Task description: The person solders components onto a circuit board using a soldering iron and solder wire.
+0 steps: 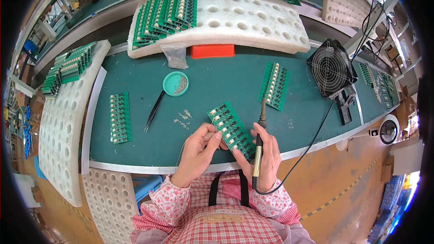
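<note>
A green circuit board panel (231, 129) with a row of white parts is tilted above the front of the bench. My left hand (201, 149) pinches its left edge between thumb and fingers. A soldering iron (258, 151) stands nearly upright in my right hand (264, 156), its tip pointing away from me and its cord trailing off to the right. The right thumb also touches the near end of the board. A thin wire, likely solder, shows beside my left hand. Small loose parts (184, 117) lie scattered just beyond that hand.
Board panels lie at left (120, 117) and right (274, 86). Black tweezers (155, 110) lean on a round green dish (175, 84) of tiny parts. A plastic bag (175, 56), a red tray (212, 51), a foam rack (253, 22) of boards and a black fan (332, 68) stand farther back.
</note>
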`<state>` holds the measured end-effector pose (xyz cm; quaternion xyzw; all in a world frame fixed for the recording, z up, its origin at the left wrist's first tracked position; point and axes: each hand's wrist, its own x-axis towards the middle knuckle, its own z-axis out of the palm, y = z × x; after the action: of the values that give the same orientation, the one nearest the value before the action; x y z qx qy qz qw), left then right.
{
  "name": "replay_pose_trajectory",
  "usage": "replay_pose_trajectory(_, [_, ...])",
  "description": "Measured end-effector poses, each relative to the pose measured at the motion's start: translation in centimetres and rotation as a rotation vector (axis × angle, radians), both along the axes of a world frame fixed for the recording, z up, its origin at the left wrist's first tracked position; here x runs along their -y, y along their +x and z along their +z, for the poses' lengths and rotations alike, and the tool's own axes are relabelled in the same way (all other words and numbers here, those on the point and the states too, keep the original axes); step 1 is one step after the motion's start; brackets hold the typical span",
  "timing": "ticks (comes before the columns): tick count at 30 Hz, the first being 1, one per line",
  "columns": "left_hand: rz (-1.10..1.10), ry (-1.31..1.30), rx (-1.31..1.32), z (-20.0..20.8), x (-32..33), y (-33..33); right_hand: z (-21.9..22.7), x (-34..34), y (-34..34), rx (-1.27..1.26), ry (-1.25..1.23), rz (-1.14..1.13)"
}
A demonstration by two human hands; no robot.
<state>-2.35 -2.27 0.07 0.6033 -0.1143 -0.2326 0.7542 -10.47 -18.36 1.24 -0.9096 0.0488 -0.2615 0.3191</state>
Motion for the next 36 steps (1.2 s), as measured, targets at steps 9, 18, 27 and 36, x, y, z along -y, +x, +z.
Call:
replay_pose_trajectory(9, [0.008, 0.05, 0.034, 0.0, 0.0, -0.2, -0.2, 0.0, -0.3, -0.03, 0.012, -0.006])
replay_pose_trajectory(18, [0.016, 0.116, 0.083, 0.5, 0.4, 0.0, 0.1, 0.8, -0.2, -0.08, 0.033, -0.007])
replay_pose_trajectory(27, [0.214, 0.68, 0.68, 1.1, -2.5, -1.7, 0.6, 3.3, -1.1, -0.076, -0.225, 0.113])
replay_pose_trajectory(36, [-0.131, 0.642, 1.222, 0.9, -0.5, -3.9, -0.1, 2.8, -2.3, 0.076, -0.259, 0.346])
